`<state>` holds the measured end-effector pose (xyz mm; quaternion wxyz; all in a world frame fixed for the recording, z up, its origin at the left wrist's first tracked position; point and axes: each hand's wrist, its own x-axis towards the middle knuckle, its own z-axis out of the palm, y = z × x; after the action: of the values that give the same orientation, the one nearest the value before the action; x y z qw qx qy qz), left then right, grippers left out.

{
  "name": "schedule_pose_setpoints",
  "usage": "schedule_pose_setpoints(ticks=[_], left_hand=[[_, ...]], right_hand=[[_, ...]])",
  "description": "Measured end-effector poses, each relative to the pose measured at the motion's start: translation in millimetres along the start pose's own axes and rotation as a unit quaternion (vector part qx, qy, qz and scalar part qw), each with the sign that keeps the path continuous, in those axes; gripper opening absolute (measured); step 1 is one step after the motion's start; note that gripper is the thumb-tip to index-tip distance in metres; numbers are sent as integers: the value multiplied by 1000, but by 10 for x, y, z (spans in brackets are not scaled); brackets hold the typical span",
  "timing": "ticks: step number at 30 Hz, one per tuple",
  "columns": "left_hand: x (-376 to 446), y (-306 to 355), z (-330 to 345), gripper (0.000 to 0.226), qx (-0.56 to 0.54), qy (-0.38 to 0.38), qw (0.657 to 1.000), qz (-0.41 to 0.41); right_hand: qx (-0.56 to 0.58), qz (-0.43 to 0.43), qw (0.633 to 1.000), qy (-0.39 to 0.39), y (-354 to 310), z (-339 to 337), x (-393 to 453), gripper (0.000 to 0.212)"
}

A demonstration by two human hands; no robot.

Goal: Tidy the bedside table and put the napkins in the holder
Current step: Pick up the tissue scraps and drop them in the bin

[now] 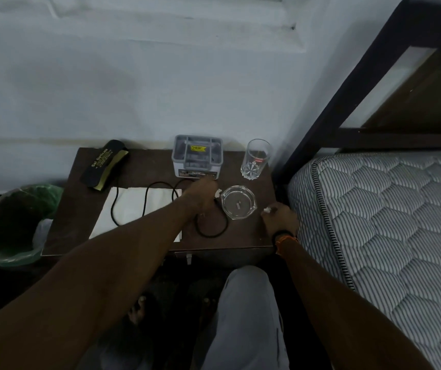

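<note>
Two hands, left hand (200,194) and right hand (279,218), each pinching a white scrap (217,193) in curled fingers, likely clearing the worktop (240,236) toward the bin (8,225).

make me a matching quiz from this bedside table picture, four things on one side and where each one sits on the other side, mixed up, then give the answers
Things:
1. drinking glass
2. spectacle case
3. ashtray
4. bin

Places:
A. on the floor, left of the table
B. back right corner of the table
C. between the two hands
D. back left corner of the table

Pairs: 1-B, 2-D, 3-C, 4-A
</note>
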<state>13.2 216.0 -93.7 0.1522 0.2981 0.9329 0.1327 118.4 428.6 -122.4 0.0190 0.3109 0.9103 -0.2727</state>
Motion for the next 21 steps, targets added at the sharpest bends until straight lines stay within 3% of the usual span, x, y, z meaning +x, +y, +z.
schedule_pose_setpoints(ticks=[7, 11, 15, 21], left_hand=[[83, -50, 133, 23, 3, 1, 1000, -5], [97, -105, 138, 28, -12, 14, 1000, -4], [0, -97, 58, 30, -63, 53, 997, -9], [-148, -81, -167, 18, -135, 111, 984, -21]], right_hand=[[25, 2, 1000, 18, 4, 49, -9, 17], [26, -6, 999, 28, 29, 67, -27, 15], [-30, -21, 999, 18, 12, 22, 14, 15], [8, -27, 997, 72, -198, -111, -62, 14]])
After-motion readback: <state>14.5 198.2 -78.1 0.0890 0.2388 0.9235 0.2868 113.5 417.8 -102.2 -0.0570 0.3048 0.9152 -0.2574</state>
